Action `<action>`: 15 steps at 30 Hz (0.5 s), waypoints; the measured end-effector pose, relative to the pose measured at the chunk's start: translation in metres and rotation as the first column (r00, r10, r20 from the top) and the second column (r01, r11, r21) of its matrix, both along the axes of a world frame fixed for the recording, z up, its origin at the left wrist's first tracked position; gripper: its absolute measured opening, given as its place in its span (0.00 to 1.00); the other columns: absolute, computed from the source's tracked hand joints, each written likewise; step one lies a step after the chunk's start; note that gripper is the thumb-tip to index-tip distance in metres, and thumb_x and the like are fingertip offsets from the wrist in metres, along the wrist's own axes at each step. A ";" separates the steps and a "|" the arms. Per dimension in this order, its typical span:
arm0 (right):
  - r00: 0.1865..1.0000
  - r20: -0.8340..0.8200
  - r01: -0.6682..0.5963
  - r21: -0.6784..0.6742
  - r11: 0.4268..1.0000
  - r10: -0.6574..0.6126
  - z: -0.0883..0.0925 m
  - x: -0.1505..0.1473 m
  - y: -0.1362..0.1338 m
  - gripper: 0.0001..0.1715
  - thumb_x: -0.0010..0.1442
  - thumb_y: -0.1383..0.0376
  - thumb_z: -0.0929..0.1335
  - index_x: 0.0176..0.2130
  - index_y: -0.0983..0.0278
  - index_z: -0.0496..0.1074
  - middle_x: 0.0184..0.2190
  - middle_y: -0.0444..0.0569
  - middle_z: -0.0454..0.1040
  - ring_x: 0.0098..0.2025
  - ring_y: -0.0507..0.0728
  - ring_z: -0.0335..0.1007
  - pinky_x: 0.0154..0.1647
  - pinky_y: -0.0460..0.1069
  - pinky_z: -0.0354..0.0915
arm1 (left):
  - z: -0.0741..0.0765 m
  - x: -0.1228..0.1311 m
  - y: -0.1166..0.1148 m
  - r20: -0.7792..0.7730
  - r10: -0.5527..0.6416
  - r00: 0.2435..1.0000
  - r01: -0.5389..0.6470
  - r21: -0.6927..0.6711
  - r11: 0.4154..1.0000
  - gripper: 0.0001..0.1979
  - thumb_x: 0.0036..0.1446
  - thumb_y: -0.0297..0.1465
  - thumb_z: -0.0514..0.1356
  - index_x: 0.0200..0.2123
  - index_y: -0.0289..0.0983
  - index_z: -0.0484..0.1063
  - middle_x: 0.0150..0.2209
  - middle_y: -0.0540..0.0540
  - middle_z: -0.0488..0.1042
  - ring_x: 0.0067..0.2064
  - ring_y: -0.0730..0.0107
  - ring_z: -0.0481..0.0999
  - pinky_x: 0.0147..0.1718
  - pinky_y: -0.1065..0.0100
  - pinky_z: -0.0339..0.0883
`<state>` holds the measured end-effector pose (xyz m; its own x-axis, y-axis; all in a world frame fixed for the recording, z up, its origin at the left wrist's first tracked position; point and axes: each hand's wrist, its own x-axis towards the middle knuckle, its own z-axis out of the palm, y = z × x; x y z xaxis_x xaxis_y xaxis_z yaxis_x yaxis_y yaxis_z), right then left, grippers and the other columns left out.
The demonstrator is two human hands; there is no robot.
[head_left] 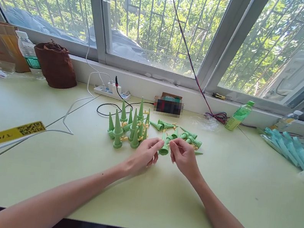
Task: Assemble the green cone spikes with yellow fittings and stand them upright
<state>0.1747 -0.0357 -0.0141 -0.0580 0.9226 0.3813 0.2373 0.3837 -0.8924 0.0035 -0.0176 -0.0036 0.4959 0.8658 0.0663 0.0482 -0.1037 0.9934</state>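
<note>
I am holding a green cone-shaped plastic spike between both hands, just above the pale green tabletop. My left hand is curling its fingers in and pinching the spike's left side between thumb and fingertips. My right hand is closing likewise, its fingertips meeting at the spike's upper right; whether it is gripping the spike itself or a small part on it, I cannot tell. The spike is pointing upward with its wide end lowest.

Just behind my left hand, a cluster of upright green spikes is standing on the tabletop, points up, with small yellow pieces showing among them. Just behind my right hand, a pile of lying spikes is resting on its sides.

Farther back, a white power strip is sitting by the window wall, with white and black cables trailing from it. A brown cloth bag is standing to the left, and a green plastic bottle is leaning to the right of the spikes. Packets of teal cones are lying at the far right, and a yellow tape strip is stretching across the left part of the tabletop.
</note>
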 end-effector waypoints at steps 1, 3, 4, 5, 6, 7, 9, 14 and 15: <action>1.000 -0.001 0.004 -0.003 1.000 -0.004 0.000 0.000 0.000 0.21 0.63 0.49 0.64 0.30 0.62 0.65 0.16 0.39 0.62 0.16 0.50 0.58 0.19 0.46 0.57 | 0.001 0.000 -0.001 -0.007 0.008 1.000 -0.008 0.034 0.999 0.20 0.59 0.49 0.55 0.30 0.37 0.65 0.22 0.52 0.63 0.20 0.76 0.65 0.14 0.76 0.54; 1.000 0.003 0.012 -0.011 1.000 -0.012 -0.001 0.001 0.001 0.21 0.63 0.48 0.64 0.29 0.62 0.65 0.15 0.39 0.62 0.16 0.50 0.58 0.19 0.46 0.57 | 0.001 0.001 -0.002 -0.018 0.020 1.000 -0.018 0.101 0.995 0.19 0.58 0.48 0.56 0.31 0.37 0.65 0.25 0.52 0.64 0.21 0.77 0.66 0.15 0.76 0.55; 1.000 0.009 0.019 -0.015 1.000 -0.019 -0.001 0.001 0.001 0.22 0.63 0.48 0.64 0.28 0.62 0.65 0.15 0.39 0.62 0.16 0.50 0.58 0.19 0.46 0.57 | 0.001 0.001 -0.002 -0.020 0.025 0.999 -0.022 0.130 0.991 0.18 0.58 0.47 0.57 0.31 0.37 0.65 0.26 0.51 0.65 0.22 0.77 0.66 0.16 0.76 0.56; 1.000 0.017 0.026 -0.018 0.999 -0.026 -0.001 0.001 0.001 0.22 0.62 0.48 0.65 0.28 0.62 0.65 0.15 0.39 0.62 0.15 0.50 0.58 0.18 0.46 0.57 | 0.000 0.002 -0.002 -0.023 0.030 0.999 -0.026 0.157 0.987 0.18 0.58 0.47 0.57 0.31 0.37 0.65 0.27 0.51 0.65 0.22 0.78 0.66 0.16 0.76 0.57; 0.999 0.024 0.033 -0.019 0.999 -0.033 -0.001 0.001 0.001 0.22 0.62 0.47 0.65 0.28 0.62 0.65 0.14 0.39 0.62 0.15 0.50 0.58 0.18 0.46 0.57 | 0.000 0.002 -0.001 -0.026 0.035 0.999 -0.029 0.185 0.982 0.18 0.58 0.47 0.57 0.32 0.37 0.65 0.28 0.51 0.65 0.22 0.78 0.65 0.17 0.75 0.57; 0.999 0.028 0.039 -0.019 0.999 -0.038 -0.001 0.001 0.001 0.22 0.61 0.47 0.65 0.28 0.62 0.65 0.14 0.39 0.62 0.15 0.50 0.58 0.18 0.46 0.57 | -0.001 0.002 -0.001 -0.026 0.039 0.999 -0.033 0.214 0.976 0.17 0.58 0.46 0.57 0.32 0.37 0.66 0.29 0.50 0.66 0.23 0.78 0.65 0.18 0.75 0.58; 0.999 0.029 0.043 -0.022 0.999 -0.043 0.000 0.001 0.001 0.22 0.61 0.47 0.66 0.28 0.62 0.66 0.15 0.39 0.63 0.15 0.50 0.58 0.18 0.46 0.57 | -0.003 0.001 0.000 -0.028 0.048 0.998 -0.039 0.265 0.963 0.17 0.59 0.46 0.57 0.33 0.36 0.67 0.32 0.49 0.67 0.24 0.78 0.66 0.20 0.75 0.60; 0.999 0.009 0.037 -0.027 0.999 -0.037 0.001 0.001 0.001 0.21 0.61 0.48 0.66 0.29 0.62 0.66 0.16 0.39 0.63 0.16 0.50 0.59 0.18 0.47 0.57 | -0.005 0.001 0.000 -0.052 0.104 0.993 -0.082 0.315 0.946 0.15 0.59 0.44 0.57 0.35 0.37 0.69 0.33 0.48 0.70 0.24 0.79 0.65 0.20 0.74 0.60; 0.999 0.010 0.040 -0.025 0.999 -0.040 0.002 0.001 0.001 0.21 0.62 0.48 0.66 0.29 0.62 0.66 0.16 0.40 0.63 0.16 0.50 0.59 0.18 0.46 0.57 | -0.005 0.001 0.000 -0.058 0.120 0.991 -0.095 0.325 0.941 0.15 0.59 0.44 0.58 0.36 0.37 0.69 0.34 0.48 0.70 0.23 0.79 0.64 0.20 0.74 0.59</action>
